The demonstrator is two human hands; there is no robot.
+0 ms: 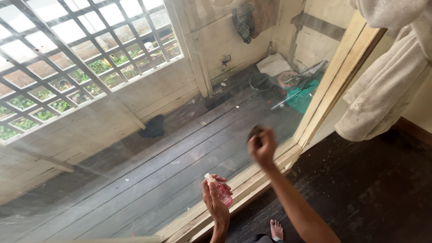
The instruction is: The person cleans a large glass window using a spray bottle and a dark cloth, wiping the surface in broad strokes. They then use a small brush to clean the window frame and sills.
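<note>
Against glass, raised right hand (blurred)

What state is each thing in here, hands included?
Left hand: closed around the pink spray bottle.
Pink spray bottle: held, tilted, white nozzle uppermost.
Right hand: raised at the glass pane, motion-blurred, gripping a dark wad.
Glass pane: hazy, smeared.
White cloth: hanging at the right.
</note>
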